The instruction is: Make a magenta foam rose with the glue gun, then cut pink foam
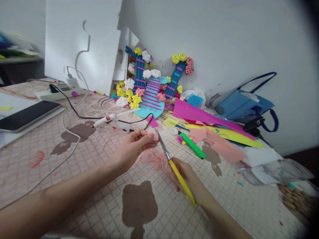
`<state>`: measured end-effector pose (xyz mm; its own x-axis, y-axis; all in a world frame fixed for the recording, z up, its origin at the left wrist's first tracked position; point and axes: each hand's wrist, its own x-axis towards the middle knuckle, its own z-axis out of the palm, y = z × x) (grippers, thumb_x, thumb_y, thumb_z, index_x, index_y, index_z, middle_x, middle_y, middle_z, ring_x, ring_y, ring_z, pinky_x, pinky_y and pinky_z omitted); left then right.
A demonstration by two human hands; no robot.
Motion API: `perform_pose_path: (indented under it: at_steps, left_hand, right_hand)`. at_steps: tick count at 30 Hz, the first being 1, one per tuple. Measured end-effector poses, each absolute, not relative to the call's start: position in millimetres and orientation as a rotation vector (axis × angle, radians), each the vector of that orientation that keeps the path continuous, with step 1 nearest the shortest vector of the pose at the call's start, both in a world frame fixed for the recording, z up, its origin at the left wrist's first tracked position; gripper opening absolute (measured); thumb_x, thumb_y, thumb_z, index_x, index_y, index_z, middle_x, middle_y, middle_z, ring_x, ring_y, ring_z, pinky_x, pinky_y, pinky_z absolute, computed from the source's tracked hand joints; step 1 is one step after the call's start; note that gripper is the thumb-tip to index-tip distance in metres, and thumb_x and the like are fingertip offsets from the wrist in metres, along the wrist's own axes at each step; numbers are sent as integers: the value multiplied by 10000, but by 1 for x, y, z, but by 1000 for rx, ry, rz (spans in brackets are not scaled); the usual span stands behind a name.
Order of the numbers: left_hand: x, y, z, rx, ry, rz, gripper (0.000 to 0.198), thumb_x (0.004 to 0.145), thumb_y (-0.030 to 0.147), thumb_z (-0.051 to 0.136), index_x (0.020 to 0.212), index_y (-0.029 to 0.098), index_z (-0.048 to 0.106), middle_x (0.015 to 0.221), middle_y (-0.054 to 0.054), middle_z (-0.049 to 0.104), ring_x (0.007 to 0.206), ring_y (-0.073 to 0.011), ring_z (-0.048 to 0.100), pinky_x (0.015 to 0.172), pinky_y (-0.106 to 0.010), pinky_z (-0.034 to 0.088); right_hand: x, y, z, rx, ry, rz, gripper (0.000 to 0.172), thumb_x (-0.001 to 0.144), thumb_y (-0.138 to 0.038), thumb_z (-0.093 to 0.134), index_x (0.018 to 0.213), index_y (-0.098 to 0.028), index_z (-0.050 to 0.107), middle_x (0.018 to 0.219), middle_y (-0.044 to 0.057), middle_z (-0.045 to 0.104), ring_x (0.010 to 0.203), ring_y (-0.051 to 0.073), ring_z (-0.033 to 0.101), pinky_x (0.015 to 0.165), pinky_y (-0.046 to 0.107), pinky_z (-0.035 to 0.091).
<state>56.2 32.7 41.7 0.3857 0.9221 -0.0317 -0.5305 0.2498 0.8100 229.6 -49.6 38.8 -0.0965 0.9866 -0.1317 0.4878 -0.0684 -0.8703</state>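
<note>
My left hand (138, 146) pinches a small piece of pale pink paper (153, 134) between thumb and fingers. My right hand (186, 177) is wrapped round the yellow handle of a pair of scissors (174, 166). The metal blades point up and away, and their tips meet the edge of the pink paper; whether they are parted is too small to tell. Below both hands, several pink paper scraps (149, 157) lie on the patterned tablecloth (104, 199).
A white glue gun (107, 120) lies left of centre, near a power strip (59, 91) and a tablet (28, 114). Craft pieces with paper flowers (152, 89) lean at the wall. To the right are a green cutter (193, 145), coloured paper sheets (204, 116) and a blue bag (244, 103).
</note>
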Motion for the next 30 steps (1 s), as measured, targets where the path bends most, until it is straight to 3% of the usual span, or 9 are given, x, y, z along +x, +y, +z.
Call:
perform_pose_path:
  at_steps: [21,24,27,30]
  left_hand:
    - [47,46,41,914,607,1062,185,753,266,728,749,156,580,828,-4,686,773,-119,651,784,-265,512]
    - [27,68,50,1177,732,1008,213,741,311,731,735,149,594,800,-34,699,667,-113,639,687,-257,515]
    - [6,86,55,1581,909,744,198,715,309,732,683,147,622,626,-43,675,523,-119,598,511,-220,453]
    - [-2,92,51,1846,1023,482,158,714,301,688,646,164,649,553,-31,656,490,-142,595,463,-210,398]
  right_hand:
    - [232,-49,32,-1559,-1541,1134,304,776,-435,612,642,-220,446,473,-76,366,420,85,341,374,205,306]
    - [239,-48,25,-1579,-1524,1105,307,774,-446,626,668,-217,451,497,-78,362,422,81,344,367,200,301]
    - [244,-46,22,-1589,-1505,1102,305,774,-450,627,676,-215,459,513,-76,353,423,78,340,360,197,293]
    - [245,-44,23,-1604,-1500,1100,305,757,-434,642,655,-213,457,522,-70,361,423,76,335,352,197,281]
